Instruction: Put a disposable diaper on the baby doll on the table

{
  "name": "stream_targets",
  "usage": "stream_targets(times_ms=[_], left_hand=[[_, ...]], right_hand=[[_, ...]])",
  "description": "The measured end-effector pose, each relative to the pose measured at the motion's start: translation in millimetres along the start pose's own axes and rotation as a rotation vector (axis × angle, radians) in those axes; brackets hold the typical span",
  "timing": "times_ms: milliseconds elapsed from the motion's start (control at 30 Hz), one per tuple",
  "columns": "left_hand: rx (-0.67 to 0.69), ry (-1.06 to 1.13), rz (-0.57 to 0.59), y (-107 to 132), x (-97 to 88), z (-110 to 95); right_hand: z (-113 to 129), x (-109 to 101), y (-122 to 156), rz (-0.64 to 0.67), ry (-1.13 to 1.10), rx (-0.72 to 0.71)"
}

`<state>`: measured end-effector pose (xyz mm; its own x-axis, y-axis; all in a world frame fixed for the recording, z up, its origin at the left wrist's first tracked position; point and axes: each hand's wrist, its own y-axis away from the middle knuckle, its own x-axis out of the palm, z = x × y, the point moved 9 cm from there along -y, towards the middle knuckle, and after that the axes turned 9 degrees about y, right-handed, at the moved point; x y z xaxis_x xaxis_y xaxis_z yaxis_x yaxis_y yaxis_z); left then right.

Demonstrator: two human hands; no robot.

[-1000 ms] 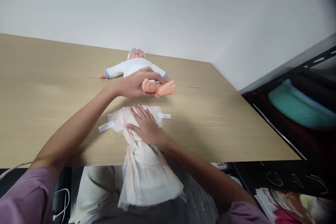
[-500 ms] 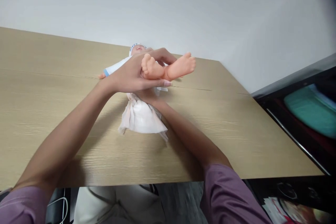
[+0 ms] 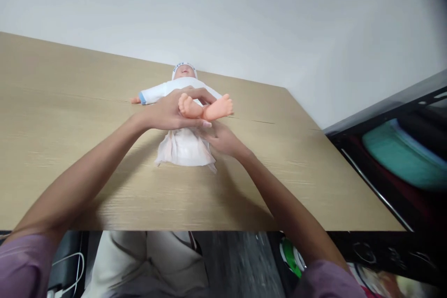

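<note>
A baby doll [image 3: 174, 87] in a white top and cap lies on its back on the wooden table [image 3: 70, 149], head toward the wall. My left hand [image 3: 171, 111] is closed round the doll's ankles and holds its bare feet [image 3: 206, 108] up off the table. A white diaper [image 3: 183, 146] lies under the doll's bottom, its near half spread toward me. My right hand [image 3: 220, 138] rests at the diaper's right edge, just below the raised legs; its fingers are partly hidden under my left hand.
A white wall runs behind the table. At the right stands a dark shelf unit [image 3: 401, 149] with a teal bundle [image 3: 405, 153] inside. Below the table's near edge I see my light trousers [image 3: 150, 265], a white cable [image 3: 66, 265] and a green object [image 3: 291, 256].
The diaper, which hung over the near table edge, has been slid up under the doll. My left hand raised the legs high, then lowered them a little. My right hand drew back to the diaper's right edge.
</note>
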<state>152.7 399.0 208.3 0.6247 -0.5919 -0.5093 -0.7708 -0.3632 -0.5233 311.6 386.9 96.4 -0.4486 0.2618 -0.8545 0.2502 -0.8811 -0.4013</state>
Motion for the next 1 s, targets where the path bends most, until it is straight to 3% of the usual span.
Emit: stream_targets(times_ms=[167,300,433,567,633,767,1000], left_hand=[[0.071,-0.044,0.052,15,23.4,-1],[0.067,-0.194,0.005,37,18.5,1],[0.049,-0.405,0.090,78,4.4,17],[0.063,-0.469,0.239,122,4.6,42],[0.064,-0.474,0.265,137,9.7,51],[0.029,-0.487,0.246,144,17.9,56],[-0.033,-0.529,0.336,139,21.7,54]], right_hand=[[32,-34,38,-0.254,-0.019,0.044],[57,-38,35,-0.230,-0.107,-0.076],[45,-37,43,-0.122,-0.112,-0.153],[21,-15,66,0.050,-0.047,-0.282],[12,-4,75,0.076,-0.019,-0.316],[5,9,79,0.093,0.034,-0.332],[9,1,79,0.095,0.024,-0.338]])
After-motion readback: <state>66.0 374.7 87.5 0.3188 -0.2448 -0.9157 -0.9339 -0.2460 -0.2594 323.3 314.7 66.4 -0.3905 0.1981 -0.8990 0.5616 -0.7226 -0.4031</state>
